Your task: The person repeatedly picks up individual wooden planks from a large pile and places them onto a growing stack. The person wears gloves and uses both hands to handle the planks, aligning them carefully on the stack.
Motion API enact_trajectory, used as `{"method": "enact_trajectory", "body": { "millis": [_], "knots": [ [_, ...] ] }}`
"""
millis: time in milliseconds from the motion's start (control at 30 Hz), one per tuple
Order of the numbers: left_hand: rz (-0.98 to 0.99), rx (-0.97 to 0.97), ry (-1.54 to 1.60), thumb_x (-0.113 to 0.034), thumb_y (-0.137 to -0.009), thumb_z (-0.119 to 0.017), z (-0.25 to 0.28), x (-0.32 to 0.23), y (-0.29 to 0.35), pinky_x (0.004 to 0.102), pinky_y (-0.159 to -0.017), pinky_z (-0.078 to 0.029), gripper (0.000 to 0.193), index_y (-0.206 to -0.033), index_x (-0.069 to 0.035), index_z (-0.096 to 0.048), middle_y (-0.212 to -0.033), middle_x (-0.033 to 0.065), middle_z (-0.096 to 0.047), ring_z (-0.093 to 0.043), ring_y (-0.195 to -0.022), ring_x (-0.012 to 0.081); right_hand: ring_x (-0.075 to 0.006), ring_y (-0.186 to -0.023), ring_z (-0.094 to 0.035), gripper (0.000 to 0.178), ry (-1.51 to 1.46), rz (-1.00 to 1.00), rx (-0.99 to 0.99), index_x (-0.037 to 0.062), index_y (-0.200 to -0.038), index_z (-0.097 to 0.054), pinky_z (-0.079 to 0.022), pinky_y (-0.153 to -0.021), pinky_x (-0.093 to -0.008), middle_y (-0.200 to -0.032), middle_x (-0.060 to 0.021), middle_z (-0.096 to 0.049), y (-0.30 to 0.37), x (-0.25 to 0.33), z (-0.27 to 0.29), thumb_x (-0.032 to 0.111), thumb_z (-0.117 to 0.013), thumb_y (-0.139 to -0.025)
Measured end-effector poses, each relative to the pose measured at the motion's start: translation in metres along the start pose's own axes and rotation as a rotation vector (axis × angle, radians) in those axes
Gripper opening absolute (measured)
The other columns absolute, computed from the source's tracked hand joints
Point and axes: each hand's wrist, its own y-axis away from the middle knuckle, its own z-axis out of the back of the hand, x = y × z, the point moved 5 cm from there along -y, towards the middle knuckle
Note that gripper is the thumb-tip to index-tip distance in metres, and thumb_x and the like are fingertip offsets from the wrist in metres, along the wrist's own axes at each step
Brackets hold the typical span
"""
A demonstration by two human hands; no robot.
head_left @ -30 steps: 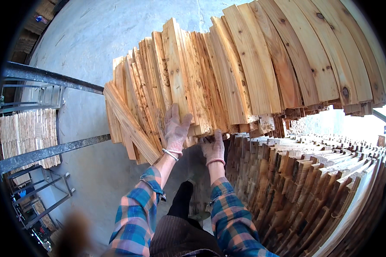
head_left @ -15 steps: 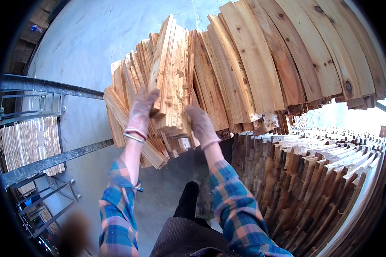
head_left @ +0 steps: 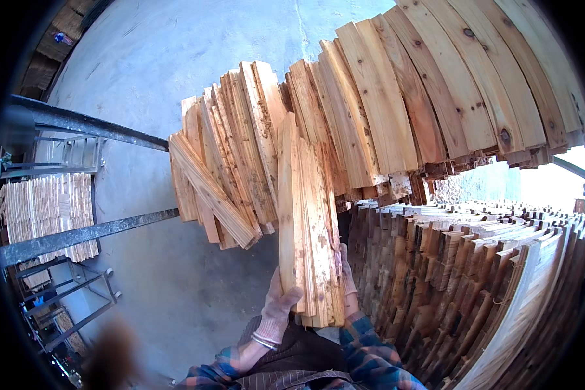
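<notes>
A bundle of wooden boards [head_left: 311,247] stands out toward my body, squeezed between my two gloved hands. My left hand [head_left: 279,305] grips its left side near the close end, thumb across the boards. On the right side my right hand [head_left: 348,273] presses against it, mostly hidden behind the wood. The far end of the bundle overlaps the row of stacked boards [head_left: 240,149]. One loose board [head_left: 214,192] lies slantwise over the left end of that row.
Two metal rails [head_left: 110,231] run left from the row. At right, a tall stack of board ends [head_left: 435,273] rises close to my right arm. Wide knotty planks [head_left: 448,84] continue the row far right. Another board stack [head_left: 49,214] and a metal frame [head_left: 71,305] stand at left.
Both hands have drawn the bundle out of the row, toward my body and slightly right. A gap shows in the row where it stood.
</notes>
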Motion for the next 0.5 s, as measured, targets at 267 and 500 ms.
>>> {"method": "enact_trajectory", "body": {
  "millis": [267, 500],
  "knots": [
    [0.388, 0.284, 0.245, -0.04, -0.097, -0.052, 0.018, -0.002, 0.028, 0.0317, -0.111, -0.03, 0.072, -0.15, 0.0, -0.025, -0.145, 0.0144, -0.045, -0.038, -0.135, 0.0199, -0.016, -0.103, -0.062, 0.068, -0.652, -0.265, 0.398, 0.0027, -0.129, -0.056, -0.053, -0.089, -0.0331, -0.115, -0.0066, -0.064, 0.06, -0.018, 0.021, 0.058, -0.057, -0.09],
    [0.18, 0.118, -0.04, 0.003, -0.081, -0.068, 0.004, -0.013, -0.001, 0.0288, -0.086, -0.053, 0.066, -0.141, 0.0, -0.04, -0.11, 0.0113, -0.065, -0.064, -0.096, 0.0178, -0.0153, -0.103, -0.059, 0.052, -0.689, -0.011, 0.395, -0.0001, -0.133, -0.051, -0.05, -0.093, -0.0302, -0.122, -0.0079, -0.061, 0.088, 0.007, -0.004, 0.036, -0.057, -0.097]
  ]
}}
